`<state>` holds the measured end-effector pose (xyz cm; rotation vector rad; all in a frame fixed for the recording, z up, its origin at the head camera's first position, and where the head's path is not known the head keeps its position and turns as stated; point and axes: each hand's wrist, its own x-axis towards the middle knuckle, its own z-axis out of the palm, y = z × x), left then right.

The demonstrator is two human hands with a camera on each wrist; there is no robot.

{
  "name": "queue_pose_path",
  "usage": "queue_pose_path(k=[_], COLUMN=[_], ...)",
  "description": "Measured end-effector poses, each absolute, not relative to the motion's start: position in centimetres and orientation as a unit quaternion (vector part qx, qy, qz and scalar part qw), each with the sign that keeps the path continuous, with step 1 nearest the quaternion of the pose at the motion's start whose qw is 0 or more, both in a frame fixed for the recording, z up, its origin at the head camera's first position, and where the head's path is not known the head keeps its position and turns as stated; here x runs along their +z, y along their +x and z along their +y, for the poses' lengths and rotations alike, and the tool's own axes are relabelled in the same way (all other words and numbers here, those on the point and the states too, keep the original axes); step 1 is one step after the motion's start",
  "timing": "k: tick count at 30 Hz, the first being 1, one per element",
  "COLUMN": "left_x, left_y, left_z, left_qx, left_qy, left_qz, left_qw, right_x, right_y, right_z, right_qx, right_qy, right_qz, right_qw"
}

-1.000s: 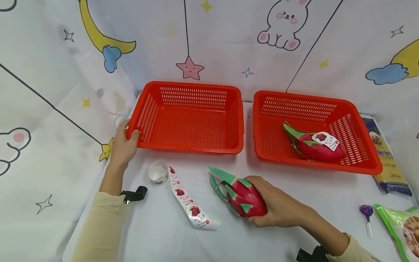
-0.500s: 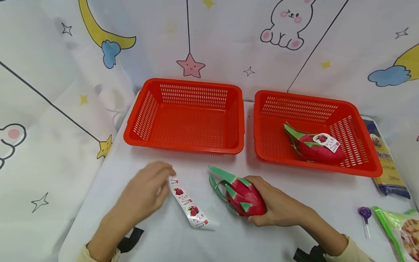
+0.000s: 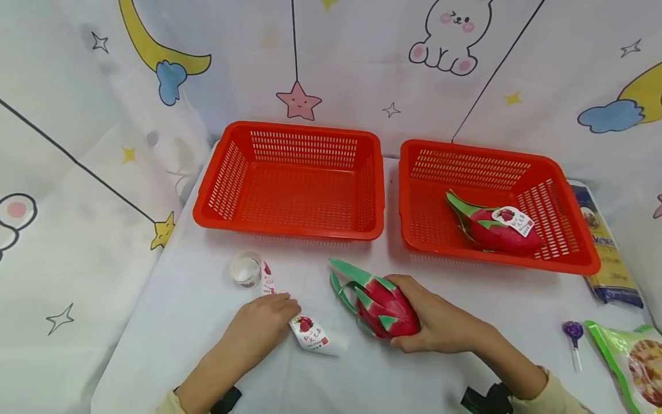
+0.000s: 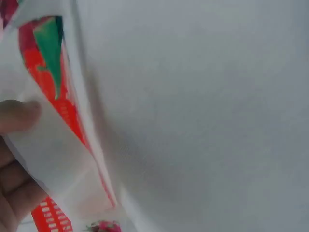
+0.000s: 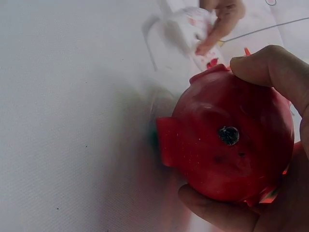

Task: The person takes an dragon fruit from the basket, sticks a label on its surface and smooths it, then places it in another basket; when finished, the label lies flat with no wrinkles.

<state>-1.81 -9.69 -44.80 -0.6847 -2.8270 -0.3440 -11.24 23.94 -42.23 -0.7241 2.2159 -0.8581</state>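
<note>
In the head view my left hand (image 3: 258,328) pinches a strip of dragon fruit stickers (image 3: 311,333) partway along its length. The left wrist view shows my thumb on the pale backing of the strip (image 4: 53,150), with the fingers curled beneath. The strip runs back to a small sticker roll (image 3: 245,269) standing on the table. To the right, my right hand (image 3: 439,322) grips a red dragon fruit (image 3: 388,307) with green leaf tips, its leaves pointing left. The right wrist view shows the fruit's blunt end (image 5: 227,140) between thumb and fingers.
Behind the hands stands an empty red basket (image 3: 289,231). Another red basket (image 3: 496,262) at right holds a dragon fruit (image 3: 509,237) bearing a sticker. A yellow-and-blue packet (image 3: 615,259), a purple lollipop (image 3: 574,332) and a green bag (image 3: 628,362) lie along the right side.
My left hand has left the rim of the left basket, passed over the sticker roll and moved right and toward me onto the strip. My right hand still holds the dragon fruit in place.
</note>
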Motion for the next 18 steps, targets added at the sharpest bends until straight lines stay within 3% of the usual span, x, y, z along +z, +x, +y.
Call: queue_pose_path(k=[6, 12, 18], left_x=[-43.2, -41.4, -39.7], left_y=[-2.9, -4.4, -5.5], left_z=[-10.7, -10.7, -9.3], left_qx=[-0.203, -0.278, -0.288], left_qy=[-0.231, -0.251, -0.279], left_qz=[-0.930, -0.892, -0.873], left_qw=[0.198, 0.254, 0.279], right_x=[-42.1, -41.2, -38.5], right_y=[-11.2, -11.3, -11.8], right_z=[24.0, 24.0, 23.1], right_qx=[-0.315, -0.268, -0.278], right_qy=[-0.273, -0.284, -0.312], right_qz=[0.849, 0.864, 0.877], right_qw=[0.326, 0.318, 0.236])
